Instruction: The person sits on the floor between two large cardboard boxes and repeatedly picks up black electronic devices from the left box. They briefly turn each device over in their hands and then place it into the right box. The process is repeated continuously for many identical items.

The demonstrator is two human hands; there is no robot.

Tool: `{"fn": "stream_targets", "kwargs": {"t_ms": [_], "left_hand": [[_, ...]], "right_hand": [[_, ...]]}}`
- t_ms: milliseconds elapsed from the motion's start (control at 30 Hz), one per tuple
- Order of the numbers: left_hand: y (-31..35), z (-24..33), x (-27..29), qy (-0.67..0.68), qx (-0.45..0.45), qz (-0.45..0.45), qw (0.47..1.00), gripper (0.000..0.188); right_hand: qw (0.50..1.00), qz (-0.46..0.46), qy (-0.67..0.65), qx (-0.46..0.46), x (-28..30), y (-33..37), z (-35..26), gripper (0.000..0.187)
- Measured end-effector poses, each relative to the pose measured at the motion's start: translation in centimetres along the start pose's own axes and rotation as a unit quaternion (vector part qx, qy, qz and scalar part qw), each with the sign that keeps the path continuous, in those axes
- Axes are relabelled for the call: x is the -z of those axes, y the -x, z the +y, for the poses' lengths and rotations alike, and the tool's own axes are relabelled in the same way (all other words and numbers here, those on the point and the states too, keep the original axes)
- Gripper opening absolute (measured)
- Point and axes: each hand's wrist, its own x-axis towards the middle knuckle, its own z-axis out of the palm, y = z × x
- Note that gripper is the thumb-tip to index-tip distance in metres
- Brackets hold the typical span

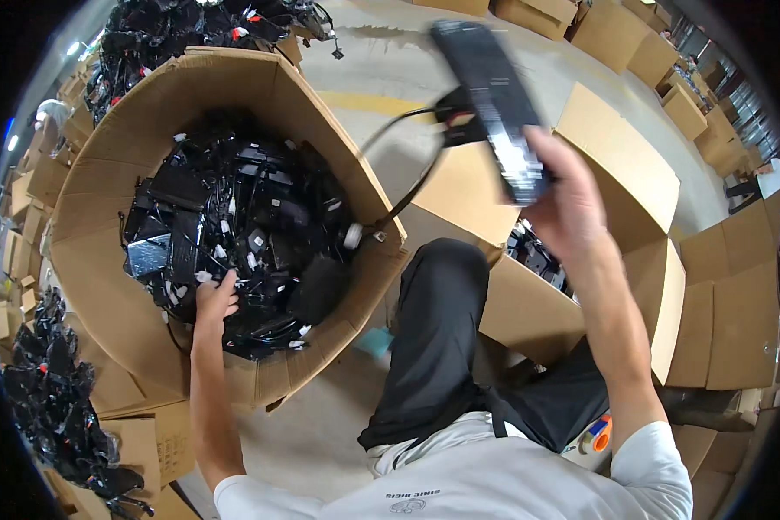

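My right hand [570, 195] is closed round the lower end of a long, flat black device [494, 104], glossy on one face and blurred by motion. It is held up over the boxes on the right. A black cable [420, 184] runs from it down to a white connector [353, 236] at the rim of the large round-sided carton [87, 217]. Inside that carton lies a heap of black devices and cables [251, 208] with small white plugs. My left hand [217, 296] reaches into the near side of the heap, fingers curled in; what they grip is too small to make out.
An open carton [529, 303] with black parts inside stands right of my knee. More heaps of black parts [56, 390] lie at the left and far left. Cartons [611, 35] line the back, and another [728, 303] stands at the right.
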Motion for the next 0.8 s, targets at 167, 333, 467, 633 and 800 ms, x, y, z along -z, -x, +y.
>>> {"fn": "stream_targets", "kwargs": {"t_ms": [167, 333, 467, 633, 800], "left_hand": [[8.2, 6.3, -8.5, -0.29, -0.57, 0.252, 0.726, 0.054], [3.5, 3.7, -15.7, -0.417, -0.517, -0.077, 0.744, 0.074], [-0.4, 3.3, -17.8, -0.597, -0.335, -0.257, 0.682, 0.105], [1.0, 2.7, -15.2, -0.73, -0.303, -0.281, 0.545, 0.124], [0.0, 0.9, -11.4, -0.628, -0.367, -0.339, 0.597, 0.106]], "right_hand": [[0.987, 0.085, 0.007, 0.137, 8.6, 3.6, -2.9, 0.032], [0.99, 0.097, 0.03, 0.102, 6.6, 4.0, -0.1, 0.04], [0.999, 0.051, -0.002, 0.018, 5.1, 5.8, 0.3, 0.049], [0.981, 0.076, 0.155, -0.091, 8.4, 8.7, -0.7, 0.051], [0.992, -0.078, -0.092, -0.046, 10.0, 8.3, 3.9, 0.058]]}}
